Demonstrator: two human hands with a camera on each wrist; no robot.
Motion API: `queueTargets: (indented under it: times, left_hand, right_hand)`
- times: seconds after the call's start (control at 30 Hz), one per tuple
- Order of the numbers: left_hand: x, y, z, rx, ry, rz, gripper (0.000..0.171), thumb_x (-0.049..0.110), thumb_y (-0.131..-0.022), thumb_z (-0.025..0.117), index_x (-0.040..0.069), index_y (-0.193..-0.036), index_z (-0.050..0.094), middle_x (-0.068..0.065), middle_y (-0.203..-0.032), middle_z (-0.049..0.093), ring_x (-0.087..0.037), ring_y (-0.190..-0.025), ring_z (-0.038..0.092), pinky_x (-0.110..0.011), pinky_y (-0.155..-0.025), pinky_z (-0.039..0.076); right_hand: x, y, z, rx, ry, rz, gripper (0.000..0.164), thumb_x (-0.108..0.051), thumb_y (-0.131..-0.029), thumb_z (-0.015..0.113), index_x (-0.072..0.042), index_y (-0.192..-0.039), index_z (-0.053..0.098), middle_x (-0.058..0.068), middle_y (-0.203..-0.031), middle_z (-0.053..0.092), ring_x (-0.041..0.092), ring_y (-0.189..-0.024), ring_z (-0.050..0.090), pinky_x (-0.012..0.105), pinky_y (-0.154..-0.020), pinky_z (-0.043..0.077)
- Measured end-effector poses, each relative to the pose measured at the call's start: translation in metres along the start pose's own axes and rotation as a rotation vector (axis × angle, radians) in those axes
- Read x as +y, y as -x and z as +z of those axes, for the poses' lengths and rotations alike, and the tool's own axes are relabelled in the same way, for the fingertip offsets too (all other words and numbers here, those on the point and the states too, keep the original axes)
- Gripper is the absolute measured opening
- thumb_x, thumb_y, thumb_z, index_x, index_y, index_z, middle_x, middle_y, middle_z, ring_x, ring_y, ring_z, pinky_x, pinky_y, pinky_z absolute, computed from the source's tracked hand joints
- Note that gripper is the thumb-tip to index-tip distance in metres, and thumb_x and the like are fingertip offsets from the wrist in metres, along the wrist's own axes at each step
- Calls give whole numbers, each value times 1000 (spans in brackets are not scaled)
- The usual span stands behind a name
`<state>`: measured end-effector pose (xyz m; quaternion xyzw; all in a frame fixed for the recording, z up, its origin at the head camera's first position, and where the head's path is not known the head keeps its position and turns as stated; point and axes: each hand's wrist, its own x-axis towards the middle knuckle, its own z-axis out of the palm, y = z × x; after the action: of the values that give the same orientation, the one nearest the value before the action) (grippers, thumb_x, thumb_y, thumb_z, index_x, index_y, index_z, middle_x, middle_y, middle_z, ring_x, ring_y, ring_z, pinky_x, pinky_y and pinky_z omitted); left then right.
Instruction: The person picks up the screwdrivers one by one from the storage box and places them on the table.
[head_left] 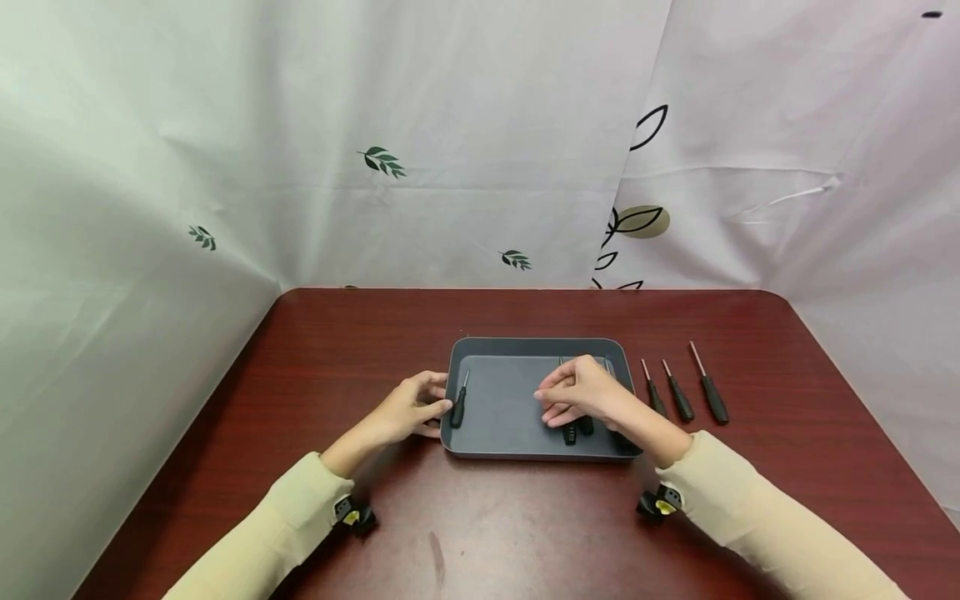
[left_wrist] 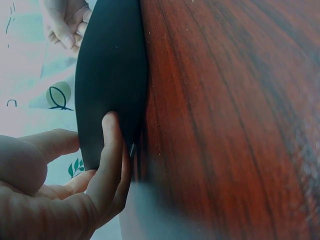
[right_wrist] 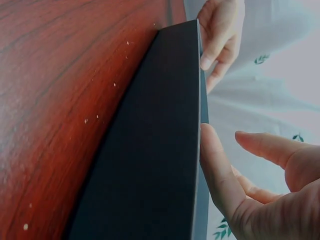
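A dark grey tray [head_left: 504, 408] lies on the table, with a black-handled screwdriver [head_left: 459, 407] along its left side. My left hand [head_left: 401, 408] grips the tray's left wall; in the left wrist view its fingers lie against the outer face and the thumb reaches over the rim. Above the tray's right half is my right hand [head_left: 588, 392], its thumb and index finger apart in the right wrist view and nothing seen between them. Beneath it, more screwdrivers [head_left: 570, 433] lie in the tray, partly hidden by the hand and forearm.
Right of the tray, three screwdrivers lie on the table: a small one [head_left: 656, 398], another small one [head_left: 681, 402] and a longer one [head_left: 713, 398]. The dark red wooden table [head_left: 360, 333] meets white patterned curtains [head_left: 450, 208] at the back and sides.
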<state>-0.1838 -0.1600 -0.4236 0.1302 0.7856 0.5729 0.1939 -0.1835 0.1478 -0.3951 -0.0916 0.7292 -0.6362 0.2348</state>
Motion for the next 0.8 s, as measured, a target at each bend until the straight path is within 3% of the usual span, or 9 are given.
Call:
queueTargets:
  times: [0.8]
  left_hand:
    - [0,0,1,7,-6,-10,51,1,-101,57,-13,-144,35,-29,-121,52,-31,-99,64,-43,-72,63]
  right_hand:
    - [-6,-22,33,-13,10,36,22,0,-92,69,17,-104,64,36,-88,66,26,-64,71,43,-66,63]
